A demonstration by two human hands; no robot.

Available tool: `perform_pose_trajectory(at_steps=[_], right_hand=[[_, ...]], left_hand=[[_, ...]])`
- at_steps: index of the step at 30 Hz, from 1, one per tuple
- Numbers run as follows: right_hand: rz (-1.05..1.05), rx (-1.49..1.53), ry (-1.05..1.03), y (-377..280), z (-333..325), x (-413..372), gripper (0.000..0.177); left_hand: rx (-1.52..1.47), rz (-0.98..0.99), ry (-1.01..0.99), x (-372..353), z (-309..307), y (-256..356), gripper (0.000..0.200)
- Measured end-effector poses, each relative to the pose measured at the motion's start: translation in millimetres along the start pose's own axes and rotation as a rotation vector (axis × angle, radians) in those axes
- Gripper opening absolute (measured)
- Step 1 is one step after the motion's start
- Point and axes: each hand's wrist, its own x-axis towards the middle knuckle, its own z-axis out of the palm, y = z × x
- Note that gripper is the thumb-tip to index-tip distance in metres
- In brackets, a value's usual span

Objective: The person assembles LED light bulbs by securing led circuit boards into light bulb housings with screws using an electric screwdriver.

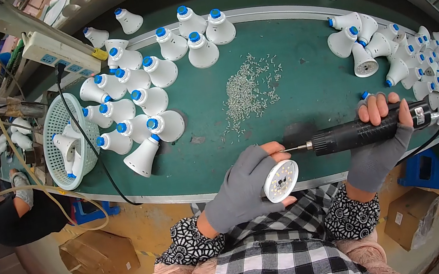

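Observation:
My left hand (240, 185), in a grey fingerless glove, is closed around a white LED bulb housing (282, 181). The housing's open round end, with a board of small yellow LEDs, faces up toward me. In my right hand (376, 151), also gloved, lies a black electric screwdriver (343, 137), held level with its bit pointing left. The bit's tip is at my left thumb and forefinger; whether a screw sits there is too small to tell. Beyond my hands, a pile of small silver screws (250, 91) is spread on the green table (296, 73).
White bulb housings with blue caps stand in groups at left (151, 101) and right (344, 43). A pale green basket (49, 149) holds several more. A black cable (93, 147) hangs from the power strip (61, 54). Another person (25, 215) is at far left.

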Motion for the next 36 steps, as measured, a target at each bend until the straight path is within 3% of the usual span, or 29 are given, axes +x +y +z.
perform_pose_trajectory(at_steps=[5,11,17,21,29,32,36], right_hand=[[-0.027,0.032,-0.188,-3.0,2.9,-2.1,0.021],[-0.046,0.080,-0.255,-3.7,-0.8,-5.0,0.024],[-0.133,0.078,-0.158,-14.6,-1.4,-9.4,0.024],[-0.170,0.085,-0.131,-27.0,-3.4,-21.4,0.025],[-0.242,-0.040,-0.133,-20.1,7.4,-45.1,0.031],[-0.222,-0.056,-0.292,-19.3,11.7,-46.3,0.026],[-0.233,-0.094,-0.261,-17.2,16.8,-50.3,0.028]], left_hand=[[0.035,-0.005,-0.072,1.9,-4.7,2.4,0.066],[-0.167,-0.116,-0.142,0.6,-7.7,7.5,0.065],[-0.303,-0.041,0.049,1.8,6.5,-5.8,0.066],[-0.356,-0.389,0.107,-10.7,10.6,-0.5,0.070],[-0.197,-0.338,0.106,-6.7,12.1,5.7,0.068],[-0.160,-0.324,0.103,-7.1,13.0,5.3,0.068],[-0.062,-0.260,0.126,-7.5,16.1,3.6,0.069]])
